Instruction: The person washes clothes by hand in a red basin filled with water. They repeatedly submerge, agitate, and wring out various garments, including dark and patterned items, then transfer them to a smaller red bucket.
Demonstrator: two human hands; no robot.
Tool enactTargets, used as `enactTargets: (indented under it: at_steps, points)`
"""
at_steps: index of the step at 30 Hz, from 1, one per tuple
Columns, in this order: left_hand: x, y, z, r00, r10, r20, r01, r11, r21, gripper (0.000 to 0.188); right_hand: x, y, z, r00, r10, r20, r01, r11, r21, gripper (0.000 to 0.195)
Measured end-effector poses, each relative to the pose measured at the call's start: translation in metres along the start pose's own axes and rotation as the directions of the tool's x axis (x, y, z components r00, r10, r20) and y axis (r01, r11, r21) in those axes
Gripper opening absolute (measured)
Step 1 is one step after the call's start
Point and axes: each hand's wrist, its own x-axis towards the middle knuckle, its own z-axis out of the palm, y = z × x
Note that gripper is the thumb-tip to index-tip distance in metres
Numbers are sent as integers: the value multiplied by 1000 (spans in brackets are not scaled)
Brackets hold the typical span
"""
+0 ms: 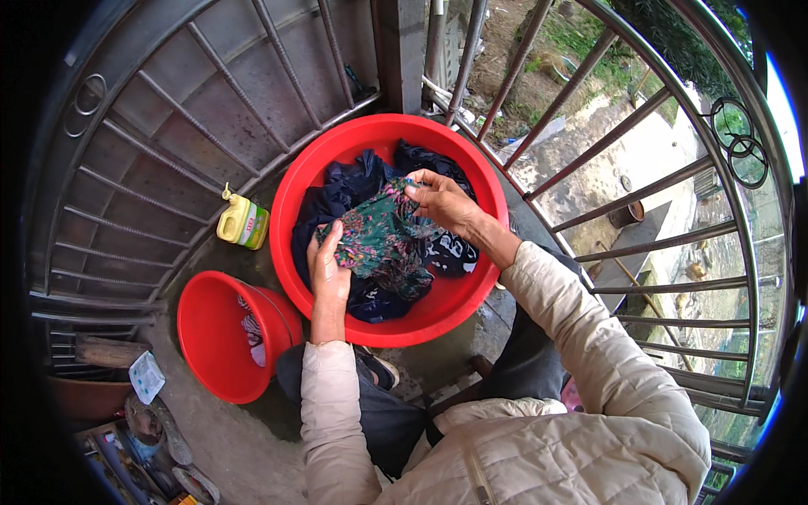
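A wet green floral cloth (385, 233) is stretched between my two hands above a large round red plastic basin (467, 309). My left hand (328, 262) grips its left edge, thumb on top. My right hand (439, 202) pinches its upper right part between thumb and fingers. The lower folds of the cloth hang down into the basin. Dark navy wet garments (341, 183) lie around and beneath it, and water glints at the basin's right side.
A red bucket (214, 341) with striped cloth (252, 328) inside stands at the lower left of the basin. A yellow pump jug (243, 221) stands left of the basin. Metal railings (562, 227) rise on both sides. Assorted items lie in a box (120, 461) at bottom left.
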Motion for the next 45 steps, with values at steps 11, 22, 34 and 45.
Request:
enactTargets:
  at_steps: [11, 22, 34, 45]
  points:
    - [30, -50, -19, 888, -440, 137, 461, 844, -276, 51, -57, 76, 77, 787, -387, 481, 523, 5, -852, 35]
    - [17, -78, -24, 941, -42, -337, 125, 966, 228, 45, -27, 84, 79, 813, -505, 290, 326, -18, -945, 33]
    - [17, -121, -91, 953, -49, 300, 162, 917, -364, 37, -52, 87, 94, 744, -500, 443, 482, -57, -874, 28]
    - [-15, -35, 6, 927, 239, 288, -368, 446, 816, 47, 6, 32, 32, 981, 66, 182, 53, 813, -580, 39]
